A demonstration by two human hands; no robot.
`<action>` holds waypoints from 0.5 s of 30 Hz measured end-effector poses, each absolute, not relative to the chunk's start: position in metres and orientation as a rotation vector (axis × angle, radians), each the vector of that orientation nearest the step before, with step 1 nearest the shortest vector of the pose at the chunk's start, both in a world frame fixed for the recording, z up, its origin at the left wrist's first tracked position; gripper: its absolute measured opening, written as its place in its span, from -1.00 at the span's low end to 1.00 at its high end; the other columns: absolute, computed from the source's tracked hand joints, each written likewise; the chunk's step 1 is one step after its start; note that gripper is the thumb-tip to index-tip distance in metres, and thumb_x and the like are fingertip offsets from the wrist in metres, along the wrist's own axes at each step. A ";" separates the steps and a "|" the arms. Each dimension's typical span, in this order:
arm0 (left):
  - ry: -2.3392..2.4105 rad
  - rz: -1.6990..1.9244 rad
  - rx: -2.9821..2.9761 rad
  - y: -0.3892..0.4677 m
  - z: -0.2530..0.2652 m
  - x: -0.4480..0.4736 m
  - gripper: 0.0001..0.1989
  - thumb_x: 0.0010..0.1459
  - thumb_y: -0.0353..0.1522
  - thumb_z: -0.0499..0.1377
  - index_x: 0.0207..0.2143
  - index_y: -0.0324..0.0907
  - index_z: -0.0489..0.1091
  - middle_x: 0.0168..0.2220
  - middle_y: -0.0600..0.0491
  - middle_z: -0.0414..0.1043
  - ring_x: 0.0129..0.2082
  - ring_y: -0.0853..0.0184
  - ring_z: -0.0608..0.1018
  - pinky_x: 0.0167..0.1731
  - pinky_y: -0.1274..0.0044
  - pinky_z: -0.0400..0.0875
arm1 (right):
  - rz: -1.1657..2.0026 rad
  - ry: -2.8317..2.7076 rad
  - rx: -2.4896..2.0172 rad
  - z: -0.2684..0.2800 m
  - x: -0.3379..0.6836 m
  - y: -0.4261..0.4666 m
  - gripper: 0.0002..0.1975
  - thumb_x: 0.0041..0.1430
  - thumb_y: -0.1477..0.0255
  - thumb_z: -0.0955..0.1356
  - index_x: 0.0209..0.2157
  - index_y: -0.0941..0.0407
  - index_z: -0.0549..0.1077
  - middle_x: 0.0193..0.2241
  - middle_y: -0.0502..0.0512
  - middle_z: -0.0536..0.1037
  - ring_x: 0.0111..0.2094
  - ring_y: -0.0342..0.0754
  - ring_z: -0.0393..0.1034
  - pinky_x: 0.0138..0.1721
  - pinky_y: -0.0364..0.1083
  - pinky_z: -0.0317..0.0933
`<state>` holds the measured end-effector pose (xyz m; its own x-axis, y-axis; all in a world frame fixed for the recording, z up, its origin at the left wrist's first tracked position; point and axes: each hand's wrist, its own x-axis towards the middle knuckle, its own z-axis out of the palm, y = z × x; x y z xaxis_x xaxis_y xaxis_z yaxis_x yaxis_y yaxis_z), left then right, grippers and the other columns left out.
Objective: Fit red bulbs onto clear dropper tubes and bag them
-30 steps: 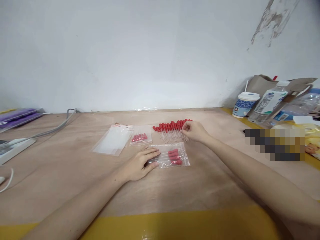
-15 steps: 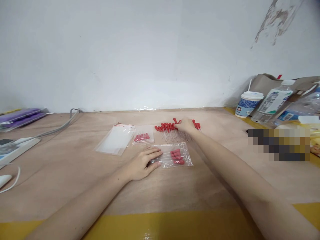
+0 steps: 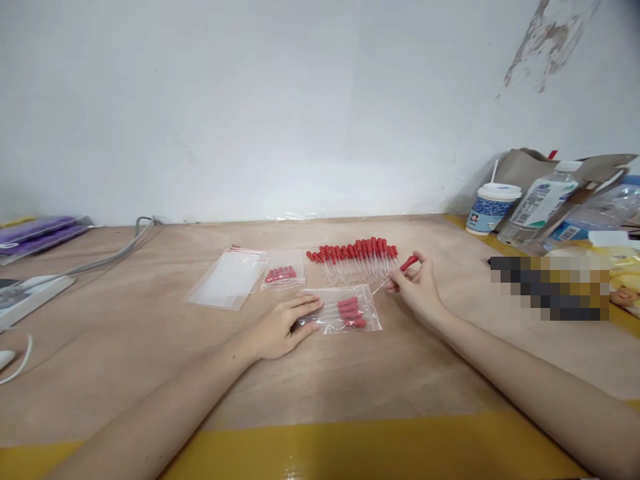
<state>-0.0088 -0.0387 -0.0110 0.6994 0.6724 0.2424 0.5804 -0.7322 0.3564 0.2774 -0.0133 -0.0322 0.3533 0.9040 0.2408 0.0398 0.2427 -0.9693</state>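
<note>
My left hand (image 3: 285,325) lies with its fingers stretched out over the left end of a clear zip bag (image 3: 373,317). Inside that bag are several glass droppers with red rubber bulbs (image 3: 350,311), bulbs toward the right. Between the fingertips of my right hand (image 3: 417,283) is a single dropper (image 3: 409,263), its red bulb up and its thin glass tube slanting down left toward the bag's right end. Behind the bag, a row of loose droppers (image 3: 370,248) lies side by side, bulbs toward the wall.
Left of the row sits a second bag (image 3: 285,275) holding several red-bulbed droppers, beside a stack of flat clear bags (image 3: 227,277). A paper cup (image 3: 493,208) and a plastic bottle (image 3: 543,200) stand at the right. A power strip (image 3: 40,300) with a grey cable (image 3: 115,253) is at the left.
My right hand has come away from the row toward the near right, bringing one dropper out with it. My left hand stays on the bag.
</note>
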 end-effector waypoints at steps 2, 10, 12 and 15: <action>0.995 0.515 2.667 -0.039 -0.011 -0.009 -0.57 0.21 -0.20 -0.02 0.10 -0.10 0.20 0.14 -0.02 0.18 0.13 0.22 0.24 0.11 0.29 0.15 | 0.823 -1.044 -1.134 -0.035 0.270 -0.013 -0.26 -0.15 0.27 0.40 0.00 0.07 -0.08 -0.58 -0.15 0.36 -0.61 -0.12 0.36 -0.53 -0.09 0.36; 0.988 0.502 2.677 -0.038 -0.010 -0.009 -0.57 0.21 -0.21 -0.03 0.10 -0.11 0.20 0.14 -0.03 0.18 0.14 0.24 0.23 0.12 0.33 0.14 | 0.904 -1.178 -0.968 -0.041 0.252 -0.020 -0.46 -0.02 0.19 0.33 -0.11 0.03 -0.04 -0.53 -0.11 0.40 -0.56 -0.15 0.39 -0.45 -0.08 0.36; 0.979 0.503 2.684 -0.038 -0.010 -0.009 -0.58 0.21 -0.22 -0.03 0.10 -0.10 0.20 0.14 -0.02 0.18 0.14 0.24 0.23 0.12 0.31 0.14 | 0.900 -1.165 -0.966 -0.039 0.253 -0.023 -0.45 -0.02 0.19 0.34 -0.11 0.03 -0.04 -0.53 -0.11 0.41 -0.56 -0.15 0.38 -0.45 -0.09 0.35; 0.980 0.505 2.688 -0.038 -0.010 -0.009 -0.57 0.21 -0.21 -0.03 0.11 -0.10 0.19 0.14 -0.02 0.18 0.14 0.23 0.23 0.11 0.29 0.14 | 0.982 -1.118 -0.936 -0.036 0.255 -0.026 -0.46 -0.05 0.15 0.34 -0.15 0.02 -0.03 -0.51 -0.10 0.43 -0.52 -0.12 0.42 -0.40 -0.05 0.36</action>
<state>-0.0087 -0.0378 -0.0103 0.7159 0.6563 0.2382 0.5750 -0.7477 0.3320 0.2551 -0.0259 -0.0364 0.1496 0.9505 0.2723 -0.1474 0.2938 -0.9445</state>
